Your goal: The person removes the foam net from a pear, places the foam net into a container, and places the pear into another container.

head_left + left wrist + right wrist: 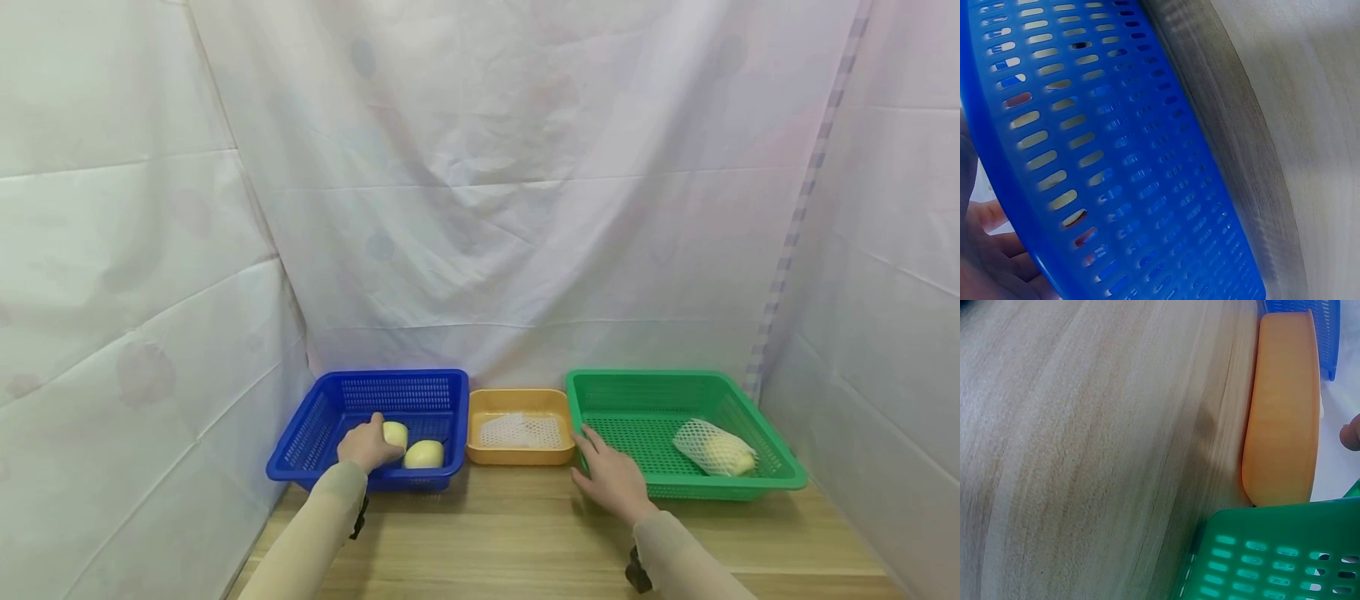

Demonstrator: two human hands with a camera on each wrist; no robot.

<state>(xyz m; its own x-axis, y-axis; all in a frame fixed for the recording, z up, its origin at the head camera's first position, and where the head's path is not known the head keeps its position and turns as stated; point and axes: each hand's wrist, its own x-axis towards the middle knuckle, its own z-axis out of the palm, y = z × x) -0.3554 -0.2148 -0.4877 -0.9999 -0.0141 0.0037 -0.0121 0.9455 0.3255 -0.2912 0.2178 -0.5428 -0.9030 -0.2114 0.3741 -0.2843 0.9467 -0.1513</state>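
Left sleeve and right sleeve sit nearest the head lens. Left hand is down inside the blue basket, fingers and thumb bent round the pale-yellow fruit. How tight the grip is, can't tell; the wrist view has the basket wall in the way. Second fruit lies right of that hand, same basket, looks to be touching or just beside the first.

Right hand: fingers extended and apart, nothing held that I can see, at the near-left corner of the green basket. Fingertips are by the rim; contact unclear. Netted fruit lies to its right in there. Between the hands: orange tray with white mesh netting.

Handling, my read: fruit is fairly light, firm, smooth enough to slip, bruises if squeezed or dropped. Take it round the widest part, thumb opposite fingers, no nails. Netting looks near weightless and limp; pinch it at an edge.
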